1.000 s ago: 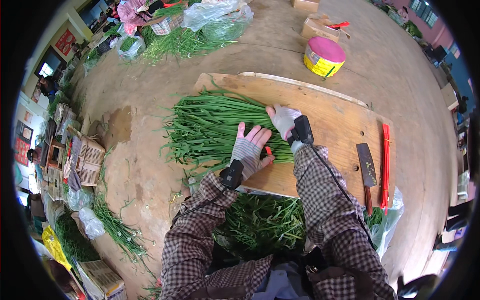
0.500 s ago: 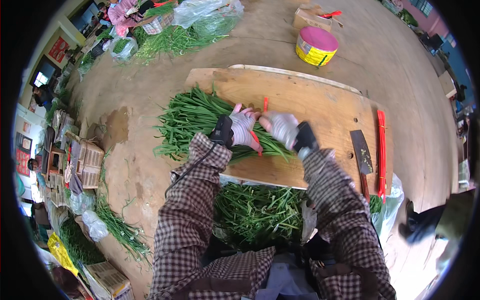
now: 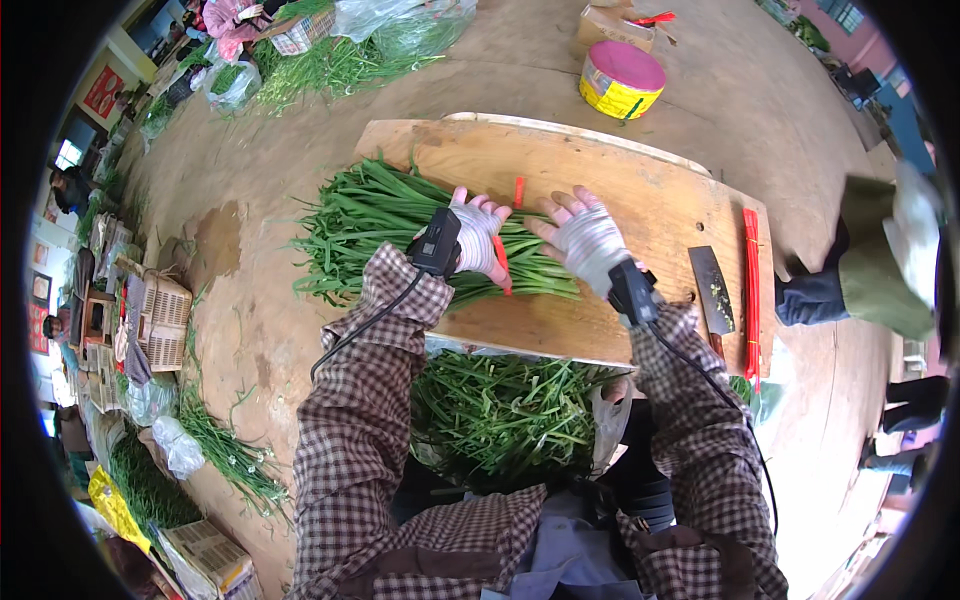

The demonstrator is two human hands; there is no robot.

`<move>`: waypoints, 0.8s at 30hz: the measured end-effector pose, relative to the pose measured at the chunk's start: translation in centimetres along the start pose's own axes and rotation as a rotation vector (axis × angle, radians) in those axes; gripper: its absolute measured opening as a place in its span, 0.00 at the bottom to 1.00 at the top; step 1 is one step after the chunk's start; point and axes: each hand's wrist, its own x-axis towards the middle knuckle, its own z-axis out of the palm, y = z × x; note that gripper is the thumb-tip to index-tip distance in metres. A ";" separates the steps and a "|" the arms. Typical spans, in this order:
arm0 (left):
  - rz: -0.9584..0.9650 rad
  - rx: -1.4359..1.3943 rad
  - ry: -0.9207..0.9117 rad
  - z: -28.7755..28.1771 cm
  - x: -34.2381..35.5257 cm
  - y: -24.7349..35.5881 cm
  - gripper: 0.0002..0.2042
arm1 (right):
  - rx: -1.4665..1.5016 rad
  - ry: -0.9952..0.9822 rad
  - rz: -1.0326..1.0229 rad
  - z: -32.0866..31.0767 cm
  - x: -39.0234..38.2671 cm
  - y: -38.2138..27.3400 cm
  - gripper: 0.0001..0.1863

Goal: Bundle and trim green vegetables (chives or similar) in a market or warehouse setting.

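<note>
A thick bunch of green chives [image 3: 370,225] lies across the wooden board [image 3: 610,330], leaves to the left and cut stem ends to the right. My left hand [image 3: 480,240], in a striped fingerless glove, is wrapped over its stems. A red tie [image 3: 501,262] shows at that hand, crossing the bunch. Gloved alike, my right hand [image 3: 587,238] spreads its fingers beside the stem ends, fingertips at or touching them. Just beyond the bunch a short red strip [image 3: 519,191] sticks up. Toward the board's right side lie a cleaver [image 3: 711,290] and a bundle of red ties [image 3: 751,290].
Below the board, close to me, sits a heap of loose greens [image 3: 505,410]. A round yellow tub with a pink top [image 3: 622,80] and a cardboard box [image 3: 608,30] stand beyond. At right a person's legs [image 3: 850,280] pass near the board. Crates [image 3: 165,320] stand left.
My right hand has drawn slightly away from my left and its fingers have spread. My left hand stays on the bunch. A person has walked in closer on the right.
</note>
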 end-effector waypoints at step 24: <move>0.137 -0.256 0.004 1.3 0.1 -1.1 0.56 | 1.284 -0.342 -0.286 1.8 1.0 3.0 0.40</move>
